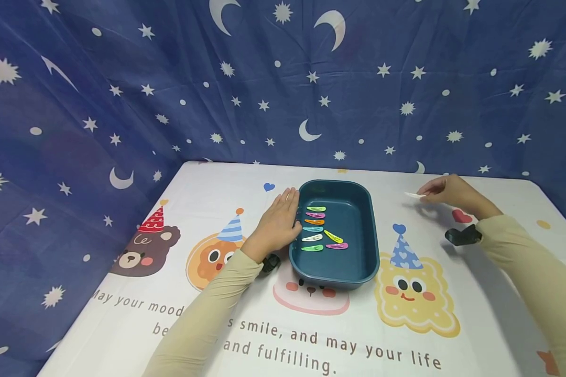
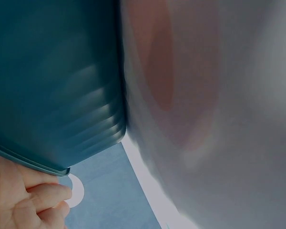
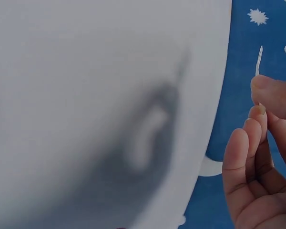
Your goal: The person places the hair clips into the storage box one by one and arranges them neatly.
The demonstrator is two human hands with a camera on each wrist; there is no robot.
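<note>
My left hand [image 1: 275, 222] lies with straight fingers along the left rim of a deep teal tray [image 1: 374, 230]. In the left wrist view its fingers [image 2: 47, 195] touch the tray's edge. Several snap hair clips lie inside: a column along the left side, with an orange clip [image 1: 314, 222] and a white clip [image 1: 312, 238] among them, plus a yellow clip [image 1: 333, 236] and a purple clip [image 1: 337, 246] to their right. Off to the tray's right, above the table, my right hand [image 1: 455, 195] pinches a thin white hair clip [image 3: 260, 59] between thumb and finger.
The table wears a white cloth [image 1: 358, 319] printed with cartoon figures and words. Behind and at the left hangs a dark blue curtain [image 1: 283, 84] with stars and moons. A black wrist device [image 1: 462, 235] sits below the right wrist.
</note>
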